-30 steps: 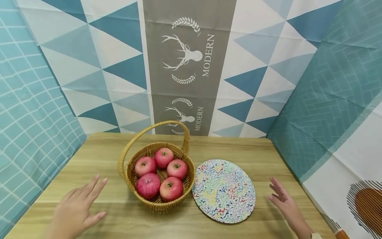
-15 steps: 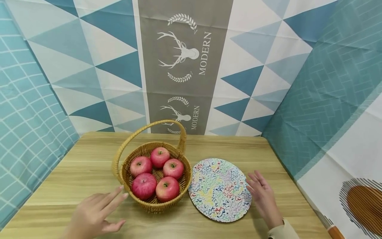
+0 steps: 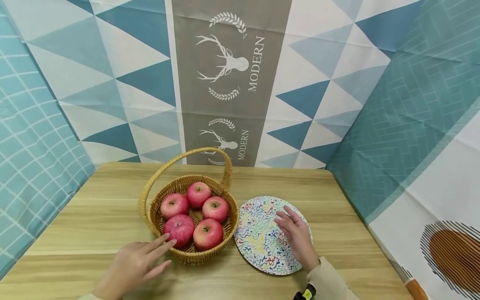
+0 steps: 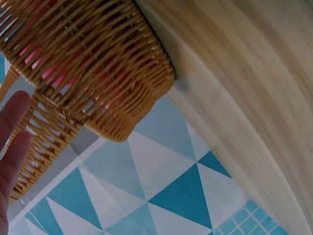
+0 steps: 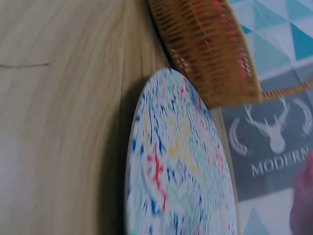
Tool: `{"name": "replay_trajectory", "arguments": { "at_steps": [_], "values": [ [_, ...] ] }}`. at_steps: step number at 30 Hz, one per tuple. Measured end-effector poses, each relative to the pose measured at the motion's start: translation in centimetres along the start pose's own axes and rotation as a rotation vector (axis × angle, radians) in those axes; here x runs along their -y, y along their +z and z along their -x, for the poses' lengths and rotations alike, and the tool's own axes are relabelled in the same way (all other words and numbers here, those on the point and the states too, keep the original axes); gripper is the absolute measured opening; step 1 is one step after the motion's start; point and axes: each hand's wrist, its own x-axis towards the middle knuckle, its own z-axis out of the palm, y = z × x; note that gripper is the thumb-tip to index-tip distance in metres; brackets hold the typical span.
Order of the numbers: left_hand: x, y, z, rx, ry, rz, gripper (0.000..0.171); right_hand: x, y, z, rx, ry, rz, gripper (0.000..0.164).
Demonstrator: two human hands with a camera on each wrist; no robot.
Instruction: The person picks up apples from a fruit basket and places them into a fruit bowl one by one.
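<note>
A wicker basket (image 3: 231, 228) with a tall arched handle holds several red apples (image 3: 208, 238). My left hand (image 3: 136, 262) is at its near left side, fingers extended over the rim, the tips overlapping a darker red apple (image 3: 179, 230) in the head view. In the left wrist view two fingers (image 4: 14, 152) show beside the basket's woven wall (image 4: 93, 63). My right hand (image 3: 298, 238) hovers over a round mat (image 3: 258, 246) with a multicolored squiggle pattern, fingers loosely bent and holding nothing. The right wrist view shows the mat (image 5: 176, 161) with the basket (image 5: 210, 54) behind it.
The basket and mat sit side by side on a light wooden table (image 3: 93, 216). Patterned cloth (image 3: 225, 83) hangs behind the table, with blue tile-print cloth (image 3: 33, 146) on the left and green cloth (image 3: 408, 108) on the right.
My left hand has moved right and up to the basket's rim. From the table's right side, my right hand has moved left over the mat. The basket, apples and mat stay in place.
</note>
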Motion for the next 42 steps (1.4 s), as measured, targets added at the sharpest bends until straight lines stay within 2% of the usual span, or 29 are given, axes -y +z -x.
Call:
{"name": "replay_trajectory", "arguments": {
  "at_steps": [5,9,14,18,21,26,29,34,42],
  "values": [
    [0.1,0.5,-0.5,-0.040,0.057,0.032,0.043,-0.6,2.4,-1.1,0.091,-0.022,-0.066,0.062],
    [0.1,0.7,-0.9,-0.023,0.081,0.043,0.040,-0.7,4.4,-1.7,0.130,-0.041,-0.040,0.062],
    [0.4,0.8,-1.3,-0.028,0.101,0.055,0.040,-0.9,6.9,-2.1,0.188,-0.115,0.153,0.061],
    [0.3,1.1,-1.3,-0.037,0.113,0.058,0.039,-1.2,8.9,-2.3,0.276,-0.190,0.327,0.058],
    [0.0,1.2,-1.1,-0.040,0.121,0.055,0.040,-1.5,10.3,-2.3,0.384,-0.216,0.433,0.059],
    [-0.5,1.3,-0.7,-0.049,0.123,0.040,0.040,-2.0,12.1,-2.3,0.601,-0.269,0.525,0.063],
    [-0.7,1.4,-0.8,-0.052,0.105,0.028,0.040,-2.1,12.5,-2.4,0.678,-0.324,0.594,0.065],
    [-0.9,1.7,-0.9,-0.052,0.079,0.010,0.040,-2.5,12.9,-2.8,0.697,-0.371,0.708,0.062],
    [-1.0,1.7,-0.8,-0.020,0.051,-0.023,0.044,-2.4,14.0,-2.9,0.719,-0.355,0.854,0.053]
  ]
}}
